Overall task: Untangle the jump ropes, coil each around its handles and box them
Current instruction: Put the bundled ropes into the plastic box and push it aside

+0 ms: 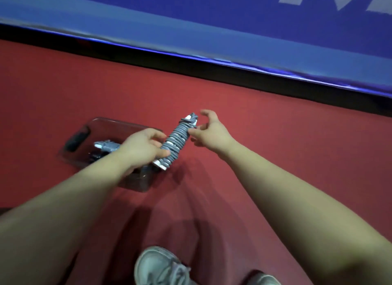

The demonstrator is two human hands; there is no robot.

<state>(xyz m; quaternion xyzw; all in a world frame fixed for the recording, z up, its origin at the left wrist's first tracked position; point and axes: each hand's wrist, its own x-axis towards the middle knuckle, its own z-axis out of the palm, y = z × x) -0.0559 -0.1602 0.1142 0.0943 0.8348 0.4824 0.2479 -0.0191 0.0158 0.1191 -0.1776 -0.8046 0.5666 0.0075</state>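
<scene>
A grey coiled jump rope (177, 139), wound tightly round its white handles, is held slanted in the air just past the right-hand end of a clear box (110, 122) that sits on the red floor (275, 136). The left hand (142, 147) grips the lower half of the bundle, thumb on top and fingers (164, 153) curled round it from below, so the white handle ends poke out beneath the hand. The right hand (212, 131) hangs beside the upper half with its fingers spread apart and half bent, holding nothing; one fingertip (192, 133) reaches the side of the coils (whether it actually touches cannot be told through the blur). Inside the box lies a second coiled rope (107, 146), also grey with white tips, partly hidden by the left forearm, and a black latch (76, 139) sits on the box's far-left end. Beyond the floor run a black strip (212, 69) and a blue pad (191, 26). A grey shoe (158, 265) shows at the bottom edge
</scene>
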